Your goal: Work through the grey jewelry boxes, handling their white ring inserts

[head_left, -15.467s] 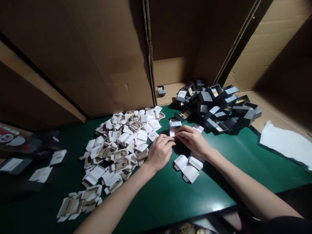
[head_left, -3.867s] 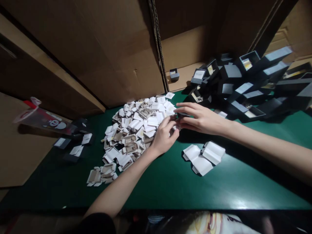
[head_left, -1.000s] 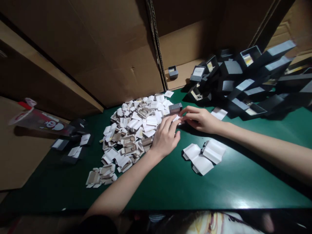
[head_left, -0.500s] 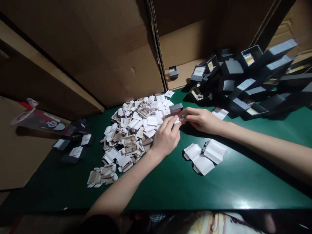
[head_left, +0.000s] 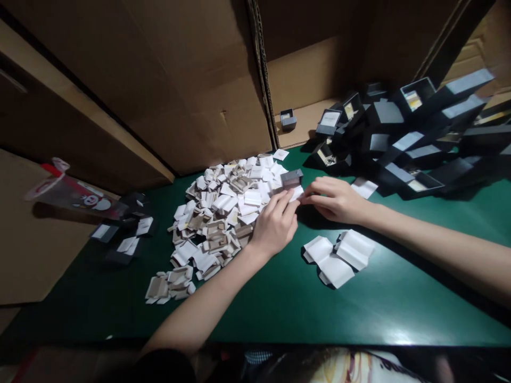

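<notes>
A small dark grey box (head_left: 293,178) stands at the edge of the white pile, its lid raised and its lower part hidden by my hands. A white card insert (head_left: 296,193) shows in front of the lid. My left hand (head_left: 276,224) is closed at the box's near left side, with fingertips on the insert. From the right, my right hand (head_left: 335,199) has its fingers pinched together at the insert's right edge. Whether the insert sits fully inside the box is hidden. Several unfolded white card inserts (head_left: 339,258) lie nearer me on the green table (head_left: 255,314).
A heap of folded white card inserts (head_left: 215,213) spreads left of my hands. Many open dark boxes (head_left: 399,138) are piled at the back right. More dark boxes (head_left: 123,250) and a clear plastic cup (head_left: 85,197) are at the left. Cardboard walls (head_left: 199,80) close off the back.
My right fingers have come down from the box lid to the insert's edge. More of the white insert now shows in front of the lid. The whole view has shifted slightly.
</notes>
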A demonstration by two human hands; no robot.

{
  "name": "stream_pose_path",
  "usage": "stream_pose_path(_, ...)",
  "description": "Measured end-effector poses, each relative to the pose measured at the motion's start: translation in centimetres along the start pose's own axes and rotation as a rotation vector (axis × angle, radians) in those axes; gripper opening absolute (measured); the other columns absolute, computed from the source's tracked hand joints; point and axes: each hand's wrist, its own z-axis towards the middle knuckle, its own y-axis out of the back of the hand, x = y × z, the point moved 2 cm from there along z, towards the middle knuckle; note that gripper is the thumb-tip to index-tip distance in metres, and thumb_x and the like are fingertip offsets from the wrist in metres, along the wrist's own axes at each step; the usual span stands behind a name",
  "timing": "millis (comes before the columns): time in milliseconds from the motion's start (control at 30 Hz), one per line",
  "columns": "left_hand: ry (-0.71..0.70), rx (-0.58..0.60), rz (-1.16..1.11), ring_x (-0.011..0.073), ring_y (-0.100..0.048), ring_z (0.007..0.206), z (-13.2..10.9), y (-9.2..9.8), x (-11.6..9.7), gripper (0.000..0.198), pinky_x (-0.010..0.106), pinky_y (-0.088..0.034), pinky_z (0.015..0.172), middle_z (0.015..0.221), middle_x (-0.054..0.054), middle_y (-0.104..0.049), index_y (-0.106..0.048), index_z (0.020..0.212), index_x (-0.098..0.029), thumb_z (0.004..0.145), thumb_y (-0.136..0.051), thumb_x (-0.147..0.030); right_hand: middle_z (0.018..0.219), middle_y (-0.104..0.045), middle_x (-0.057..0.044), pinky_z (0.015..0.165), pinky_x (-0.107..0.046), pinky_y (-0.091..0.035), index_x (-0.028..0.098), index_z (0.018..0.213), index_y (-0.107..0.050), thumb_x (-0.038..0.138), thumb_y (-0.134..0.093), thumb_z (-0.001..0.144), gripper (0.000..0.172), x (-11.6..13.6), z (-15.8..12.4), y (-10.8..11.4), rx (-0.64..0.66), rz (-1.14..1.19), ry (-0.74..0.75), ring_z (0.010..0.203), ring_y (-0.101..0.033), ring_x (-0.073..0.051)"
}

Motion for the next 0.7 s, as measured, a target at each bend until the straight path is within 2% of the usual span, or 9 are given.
stream_pose_path(100, -0.005, -0.002, 0.007, 0.0249, -0.047, 0.122, -0.1, -0.1, -0.1, 0.027, 0.039, -0.048, 0.101, 0.134, 0.015, -0.051, -0.058, 0.112, -0.009, 0.088, -0.045, -0.012, 0.089, -0.059, -0.009, 0.063, -0.027, -0.048, 0.017, 0.090, -0.062, 0.006, -0.040, 0.085, 0.026, -0.3, -0.1, -0.5, 0.053, 0.124, -0.044, 0.078, -0.057, -0.016)
stream_pose_path(333, 0.017, 0.031, 0.024, 0.0255, -0.045, 0.122, -0.2, -0.1, -0.2, 0.027, 0.041, -0.049, 0.096, 0.132, 0.015, -0.050, -0.057, 0.108, -0.011, 0.084, -0.046, -0.010, 0.092, -0.060, -0.008, 0.064, -0.026, -0.049, 0.019, 0.093, -0.065, 0.007, -0.044, 0.084, 0.026, -0.5, -0.4, -0.5, 0.056, 0.335, -0.128, 0.079, -0.060, -0.015)
stream_pose_path(400, 0.022, 0.051, 0.035, 0.0259, -0.047, 0.118, -0.2, 0.0, -0.2, 0.023, 0.040, -0.051, 0.093, 0.128, 0.014, -0.051, -0.057, 0.104, -0.012, 0.084, -0.046, -0.011, 0.085, -0.062, -0.006, 0.063, -0.027, -0.049, 0.020, 0.086, -0.066, 0.009, -0.046, 0.084, 0.023, -0.9, -0.5, -0.3, -0.064, 0.440, -0.243, 0.075, -0.060, -0.015)
stream_pose_path(500, -0.015, 0.069, 0.029, 0.0254, -0.048, 0.114, -0.2, 0.3, -0.5, 0.019, 0.038, -0.050, 0.091, 0.122, 0.013, -0.052, -0.056, 0.103, -0.013, 0.087, -0.047, -0.018, 0.074, -0.061, -0.002, 0.053, -0.026, -0.044, 0.020, 0.074, -0.065, 0.013, -0.050, 0.081, 0.018, -2.4, -1.1, -0.2, -0.391, 0.544, -0.581, 0.059, -0.054, -0.013)
stream_pose_path(600, -0.056, 0.076, 0.015, 0.0247, -0.049, 0.111, -0.4, 0.5, -1.0, 0.030, 0.036, -0.051, 0.088, 0.118, 0.013, -0.052, -0.050, 0.115, -0.013, 0.088, -0.050, -0.025, 0.067, -0.060, -0.001, 0.050, -0.026, -0.041, 0.019, 0.072, -0.067, 0.020, -0.056, 0.078, 0.012, -3.9, -1.7, -0.8, -0.425, 0.652, -0.786, 0.055, -0.052, -0.013)
stream_pose_path(700, -0.058, 0.020, -0.002, 0.0257, -0.047, 0.115, -0.6, 0.5, -1.5, 0.043, 0.038, -0.051, 0.089, 0.120, 0.013, -0.048, -0.044, 0.126, -0.017, 0.087, -0.054, -0.032, 0.066, -0.061, -0.001, 0.048, -0.027, -0.041, 0.019, 0.070, -0.067, 0.025, -0.060, 0.075, 0.010, -4.6, -1.8, -1.2, -0.373, 0.708, -0.865, 0.054, -0.051, -0.014)
